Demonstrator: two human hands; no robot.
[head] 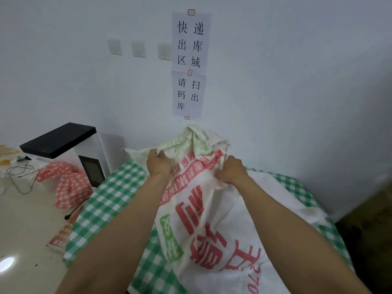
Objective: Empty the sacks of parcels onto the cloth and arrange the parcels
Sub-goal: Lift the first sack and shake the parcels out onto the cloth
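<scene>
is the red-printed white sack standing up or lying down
Lying down: the sack sprawls over the green checked cloth; right hand grips its far end, left hand the bunched green-patterned fabric.

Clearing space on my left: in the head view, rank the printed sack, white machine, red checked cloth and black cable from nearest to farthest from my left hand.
1. The printed sack, gripped by the left hand itself.
2. The white machine and the red checked cloth, off to its left; too close to call.
3. The black cable, far left.
</scene>
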